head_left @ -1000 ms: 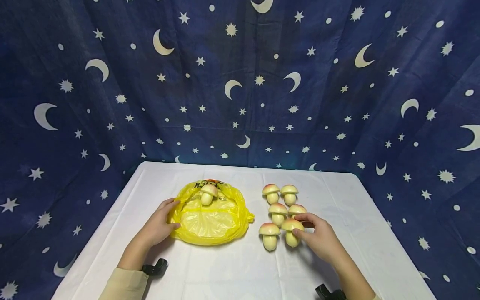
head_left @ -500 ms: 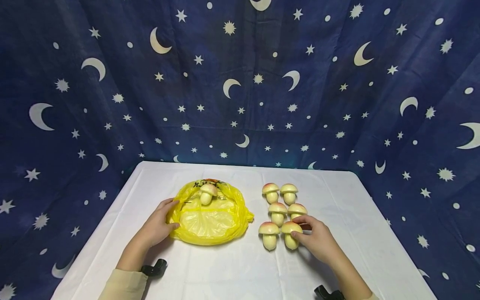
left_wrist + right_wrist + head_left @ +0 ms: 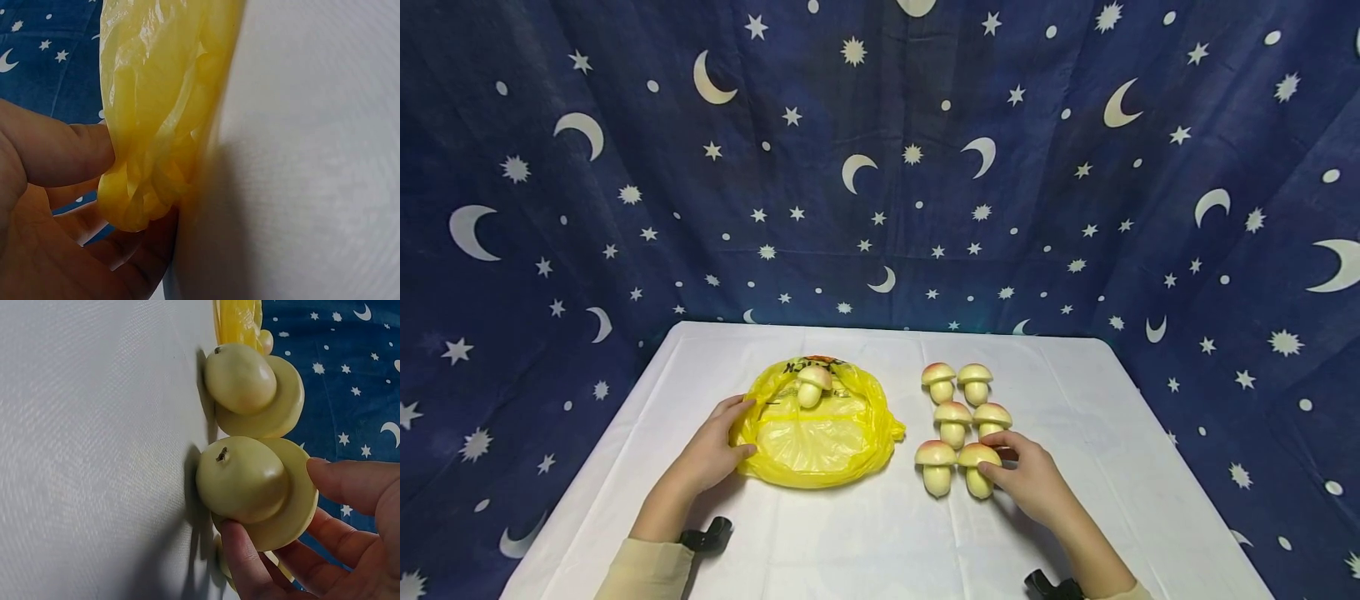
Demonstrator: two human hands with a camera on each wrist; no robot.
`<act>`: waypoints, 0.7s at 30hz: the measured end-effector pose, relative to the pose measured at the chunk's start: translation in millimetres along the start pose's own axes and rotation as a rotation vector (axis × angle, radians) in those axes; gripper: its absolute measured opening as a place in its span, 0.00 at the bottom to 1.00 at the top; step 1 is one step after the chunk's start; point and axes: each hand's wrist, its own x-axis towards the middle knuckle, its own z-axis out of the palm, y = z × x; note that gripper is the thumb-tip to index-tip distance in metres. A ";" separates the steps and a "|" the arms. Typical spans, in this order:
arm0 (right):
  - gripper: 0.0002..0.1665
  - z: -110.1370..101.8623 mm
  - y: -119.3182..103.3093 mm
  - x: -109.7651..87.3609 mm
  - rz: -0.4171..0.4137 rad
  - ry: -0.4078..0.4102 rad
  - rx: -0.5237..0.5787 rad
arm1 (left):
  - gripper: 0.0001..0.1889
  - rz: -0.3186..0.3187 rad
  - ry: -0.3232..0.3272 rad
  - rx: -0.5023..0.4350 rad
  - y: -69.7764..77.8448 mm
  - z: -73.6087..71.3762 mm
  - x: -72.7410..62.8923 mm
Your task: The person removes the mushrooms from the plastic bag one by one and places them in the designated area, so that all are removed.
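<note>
My right hand (image 3: 1028, 471) pinches the cap of a toy mushroom (image 3: 980, 471) at the near right of a group. This mushroom has a pale stem and a reddish-yellow cap. Beside it to the left is another mushroom (image 3: 936, 468), also seen in the right wrist view (image 3: 247, 387). Farther left, the left hand (image 3: 711, 446) holds the gathered rim of a yellow plastic bag (image 3: 820, 483), thumb on one side and fingers on the other in the left wrist view. One mushroom (image 3: 812, 386) lies inside the bag's opening.
Behind the pinched mushroom stand several more mushrooms (image 3: 952, 423) in pairs on the white tablecloth (image 3: 850, 550). A dark blue curtain (image 3: 880, 167) with moons and stars hangs around the table. Black wrist devices (image 3: 707, 536) sit at both wrists.
The pinched mushroom has come slightly down toward the near edge, level with its left neighbour, and my right hand moved with it. My left hand stays at the bag.
</note>
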 end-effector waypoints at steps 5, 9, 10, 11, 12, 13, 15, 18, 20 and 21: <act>0.23 0.5 0.2 -0.9 -0.003 -0.007 -0.005 | 0.41 -0.005 0.001 0.002 0.6 0.4 0.0; 0.24 0.9 0.0 -0.9 -0.006 -0.005 -0.005 | 0.41 -0.007 0.000 0.002 0.7 0.5 0.0; 0.24 0.9 -0.3 -1.0 -0.007 -0.004 -0.005 | 0.41 -0.009 0.000 0.001 0.8 0.5 -0.1; 0.24 0.9 -0.5 -1.0 -0.008 -0.004 -0.004 | 0.41 -0.010 0.000 0.002 0.9 0.4 -0.1; 0.24 0.8 -0.7 -1.1 -0.009 -0.003 -0.005 | 0.41 -0.011 -0.001 0.002 1.0 0.4 -0.3; 0.23 0.6 -1.0 -1.0 -0.010 -0.003 -0.005 | 0.41 -0.013 -0.002 0.002 1.1 0.4 -0.4; 0.23 -0.1 -1.6 -0.9 -0.012 -0.001 -0.010 | 0.41 -0.015 -0.003 0.004 1.3 0.3 -0.5; 0.23 -2.6 -3.0 -0.8 -0.016 0.001 -0.014 | 0.41 -0.013 -0.003 0.007 1.2 0.3 -0.4; 0.23 -5.1 -4.0 -0.9 -0.020 0.001 -0.017 | 0.41 -0.011 -0.001 0.008 1.1 0.4 -0.2; 0.23 -6.4 -4.6 -1.0 -0.023 0.001 -0.016 | 0.41 -0.009 -0.001 0.010 1.0 0.4 -0.1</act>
